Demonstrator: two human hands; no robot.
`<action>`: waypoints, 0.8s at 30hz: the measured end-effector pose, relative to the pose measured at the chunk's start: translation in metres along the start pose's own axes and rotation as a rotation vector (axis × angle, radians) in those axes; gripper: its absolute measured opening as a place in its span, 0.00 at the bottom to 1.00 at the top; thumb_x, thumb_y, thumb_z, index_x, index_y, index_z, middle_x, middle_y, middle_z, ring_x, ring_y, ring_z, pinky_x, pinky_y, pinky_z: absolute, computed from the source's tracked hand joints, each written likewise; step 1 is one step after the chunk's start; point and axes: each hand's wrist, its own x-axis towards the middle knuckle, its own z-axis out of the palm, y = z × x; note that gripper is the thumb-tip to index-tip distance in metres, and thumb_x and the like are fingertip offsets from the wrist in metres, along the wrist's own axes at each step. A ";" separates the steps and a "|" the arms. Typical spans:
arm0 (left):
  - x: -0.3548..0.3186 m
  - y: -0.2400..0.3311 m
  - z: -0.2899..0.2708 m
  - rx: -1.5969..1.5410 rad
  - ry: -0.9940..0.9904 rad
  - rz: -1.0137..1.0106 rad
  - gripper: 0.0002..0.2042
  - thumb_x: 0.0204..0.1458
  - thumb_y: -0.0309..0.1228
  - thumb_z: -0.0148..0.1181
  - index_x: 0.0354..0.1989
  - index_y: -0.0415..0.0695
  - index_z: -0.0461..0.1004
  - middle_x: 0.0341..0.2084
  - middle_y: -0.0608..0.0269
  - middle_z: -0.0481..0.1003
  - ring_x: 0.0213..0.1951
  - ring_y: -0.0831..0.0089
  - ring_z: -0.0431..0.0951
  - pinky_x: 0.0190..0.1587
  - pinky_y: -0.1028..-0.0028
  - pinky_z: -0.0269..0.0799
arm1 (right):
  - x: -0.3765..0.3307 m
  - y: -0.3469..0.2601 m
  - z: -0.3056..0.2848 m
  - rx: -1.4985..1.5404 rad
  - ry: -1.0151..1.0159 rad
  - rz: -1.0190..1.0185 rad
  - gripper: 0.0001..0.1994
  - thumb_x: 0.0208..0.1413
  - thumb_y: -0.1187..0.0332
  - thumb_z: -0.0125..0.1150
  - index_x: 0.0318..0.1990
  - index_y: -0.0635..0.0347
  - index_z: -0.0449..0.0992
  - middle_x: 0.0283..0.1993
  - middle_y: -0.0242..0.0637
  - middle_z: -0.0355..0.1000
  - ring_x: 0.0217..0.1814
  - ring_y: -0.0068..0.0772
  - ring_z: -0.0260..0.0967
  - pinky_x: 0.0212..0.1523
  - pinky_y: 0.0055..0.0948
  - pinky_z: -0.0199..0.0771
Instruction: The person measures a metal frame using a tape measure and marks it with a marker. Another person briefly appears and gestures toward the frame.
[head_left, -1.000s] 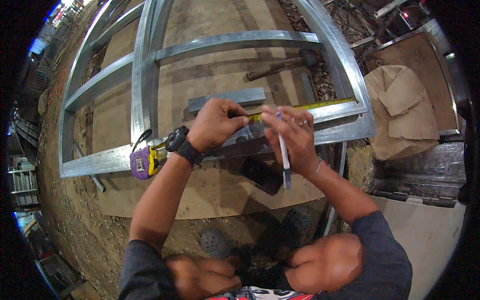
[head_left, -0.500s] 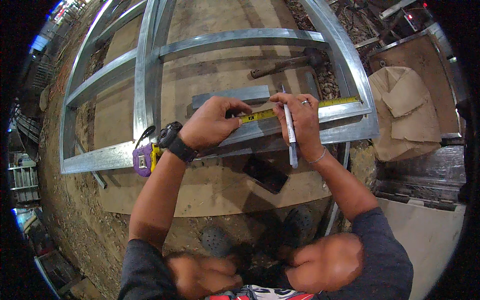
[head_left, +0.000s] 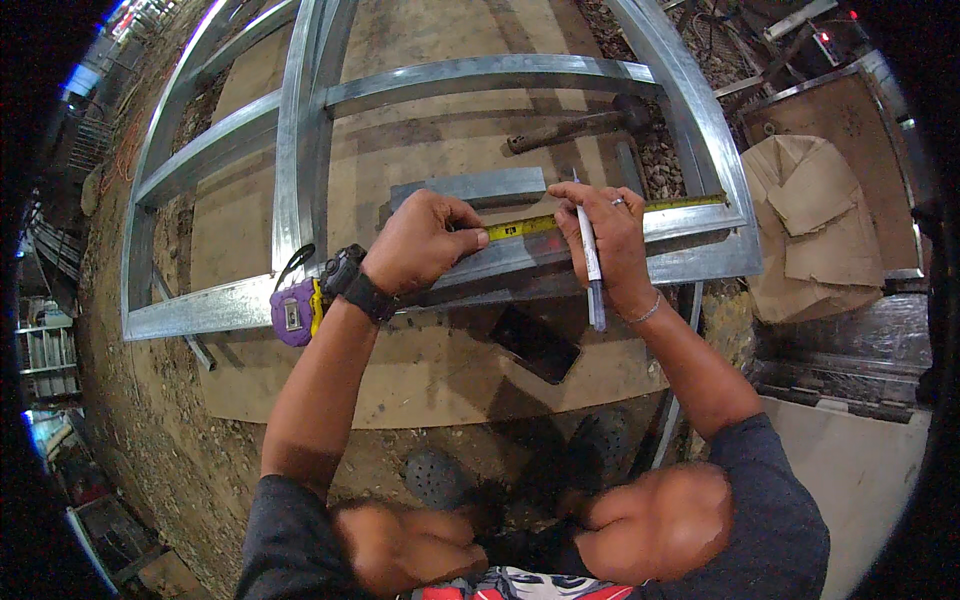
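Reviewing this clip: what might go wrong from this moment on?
1. The left hand pinches the tape partway along; if that grip slips, the tape could shift along the frame.
2. The right hand, holding a pen, is over the tape and might nudge it.
3. The dark phone lies between the frame and the shoes, where it could get stepped on.

Over the near bar (head_left: 200,309) of the metal frame (head_left: 297,150), the left hand (head_left: 424,240) pinches a yellow tape blade (head_left: 530,225); the right hand (head_left: 612,245) holds a white pen (head_left: 593,265). A purple tape case (head_left: 294,312) overlaps that bar; a hammer (head_left: 570,130) lies inside the frame, a phone (head_left: 536,343) just outside.
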 end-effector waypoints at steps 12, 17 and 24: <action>0.001 -0.007 0.001 -0.095 0.010 0.013 0.09 0.56 0.28 0.72 0.39 0.33 0.85 0.28 0.68 0.81 0.32 0.82 0.75 0.37 0.74 0.73 | -0.004 -0.017 -0.020 0.273 0.240 0.051 0.15 0.65 0.68 0.64 0.58 0.58 0.79 0.45 0.40 0.79 0.47 0.38 0.74 0.55 0.37 0.69; 0.001 -0.005 0.002 -0.090 0.009 0.015 0.10 0.56 0.28 0.72 0.38 0.33 0.85 0.27 0.67 0.81 0.32 0.82 0.75 0.37 0.74 0.73 | -0.016 -0.036 -0.018 0.644 0.019 0.188 0.13 0.66 0.72 0.63 0.54 0.67 0.74 0.42 0.38 0.76 0.44 0.25 0.73 0.49 0.27 0.76; -0.001 -0.006 0.001 -0.073 0.012 0.019 0.10 0.57 0.29 0.71 0.38 0.33 0.85 0.27 0.68 0.81 0.31 0.82 0.75 0.36 0.74 0.73 | -0.002 -0.030 0.002 0.568 -0.020 0.133 0.12 0.59 0.68 0.73 0.32 0.59 0.73 0.23 0.35 0.71 0.24 0.26 0.69 0.27 0.30 0.71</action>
